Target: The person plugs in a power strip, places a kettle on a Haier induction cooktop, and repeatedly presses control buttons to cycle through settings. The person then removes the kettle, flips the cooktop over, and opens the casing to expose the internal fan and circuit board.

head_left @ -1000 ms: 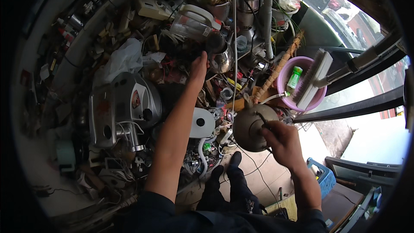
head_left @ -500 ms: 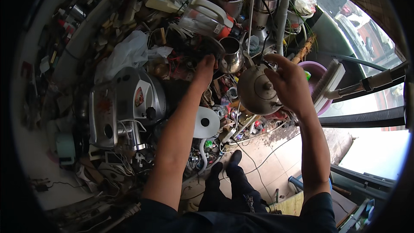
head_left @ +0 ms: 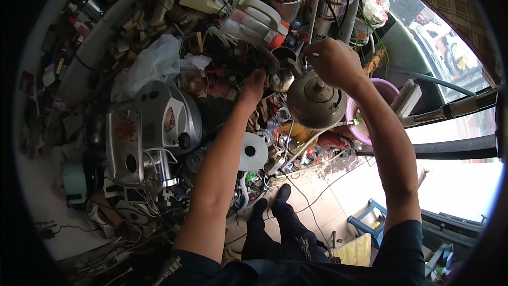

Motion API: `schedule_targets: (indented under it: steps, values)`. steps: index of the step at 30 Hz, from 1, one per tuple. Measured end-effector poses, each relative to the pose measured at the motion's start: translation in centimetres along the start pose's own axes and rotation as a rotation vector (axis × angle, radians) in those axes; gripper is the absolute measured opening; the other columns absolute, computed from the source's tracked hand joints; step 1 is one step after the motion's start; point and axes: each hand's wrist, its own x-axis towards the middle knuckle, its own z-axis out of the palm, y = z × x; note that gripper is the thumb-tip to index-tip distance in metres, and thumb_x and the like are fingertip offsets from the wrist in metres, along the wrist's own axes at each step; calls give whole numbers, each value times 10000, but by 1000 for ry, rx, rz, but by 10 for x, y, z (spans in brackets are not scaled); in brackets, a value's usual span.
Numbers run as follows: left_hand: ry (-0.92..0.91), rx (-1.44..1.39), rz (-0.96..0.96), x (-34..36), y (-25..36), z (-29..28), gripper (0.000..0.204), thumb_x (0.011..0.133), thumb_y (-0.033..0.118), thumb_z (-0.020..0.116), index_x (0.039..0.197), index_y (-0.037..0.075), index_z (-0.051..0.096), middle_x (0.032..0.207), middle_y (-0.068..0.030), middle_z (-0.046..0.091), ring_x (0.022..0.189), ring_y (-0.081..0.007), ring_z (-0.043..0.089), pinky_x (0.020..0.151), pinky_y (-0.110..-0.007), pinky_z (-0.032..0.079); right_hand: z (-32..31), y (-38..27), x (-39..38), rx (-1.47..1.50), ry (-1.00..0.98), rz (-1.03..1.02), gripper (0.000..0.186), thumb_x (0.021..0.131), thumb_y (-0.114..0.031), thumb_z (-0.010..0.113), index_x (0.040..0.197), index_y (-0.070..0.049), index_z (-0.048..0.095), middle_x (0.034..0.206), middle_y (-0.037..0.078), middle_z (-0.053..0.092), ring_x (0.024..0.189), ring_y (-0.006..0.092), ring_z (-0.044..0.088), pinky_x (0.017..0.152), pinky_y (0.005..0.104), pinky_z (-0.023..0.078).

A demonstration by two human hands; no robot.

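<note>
A round, dull metal kettle (head_left: 312,107) with a knobbed lid hangs from my right hand (head_left: 336,62), whose fingers are closed around its arched handle. The kettle's spout points left, over the rim of a shiny steel jug (head_left: 284,80). Whether any liquid runs from the spout cannot be seen. Left of the jug, my left hand (head_left: 255,86) is closed on a dark curved handle (head_left: 273,59) that appears to belong to it. My fingers hide part of that handle.
Clutter surrounds both arms: a silver slicer-like machine (head_left: 164,122), a clear blender jar (head_left: 248,24), a white disc (head_left: 253,152) and a plastic bag (head_left: 151,66). Right of the kettle are a purple basin (head_left: 382,89) and a brush (head_left: 407,98). Cables cross the tiled floor (head_left: 309,206).
My right hand has moved up and left, and the kettle has shifted slightly left and up, its spout now over the jug. My left hand has stayed nearly in place.
</note>
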Motion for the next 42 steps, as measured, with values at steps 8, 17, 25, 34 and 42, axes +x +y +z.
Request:
schedule_targets:
  steps: [8,17,25,34,42]
  values:
    - [20,14,-4,0,-5,-4,389,1109,388,434,854,113,537,793,14,483,740,-109,410,718,-307,372,-9,-15,19,-123,-131,-17,250,891,-218,639,1063,-221,820,1041,124,768,1002,342,719,898,440,564]
    - [6,8,-59,1,-2,-4,390,1102,385,453,831,116,531,777,26,459,723,-103,387,692,-311,352,-10,-7,29,-123,-145,-72,247,880,-180,579,997,-79,772,1059,185,753,1032,406,715,884,476,572]
    - [-3,-1,-55,0,0,-4,382,1110,363,442,839,111,535,793,17,471,758,-115,412,748,-303,357,-10,-4,32,-87,-151,-41,242,899,-231,605,1019,-124,786,1063,146,761,1022,369,721,881,459,573]
    - [12,121,1,3,-1,-5,461,1093,398,428,801,53,520,725,-56,502,696,-176,466,719,-352,405,-9,-7,37,-135,-153,-12,239,898,-248,623,1032,-162,802,1052,116,767,999,328,729,871,437,577]
    - [-8,34,-58,-2,11,0,465,1098,405,433,787,73,523,718,-13,494,685,-137,451,689,-324,388,16,22,57,-147,-80,-117,209,898,-193,636,1003,-174,816,981,71,776,910,288,746,824,408,594]
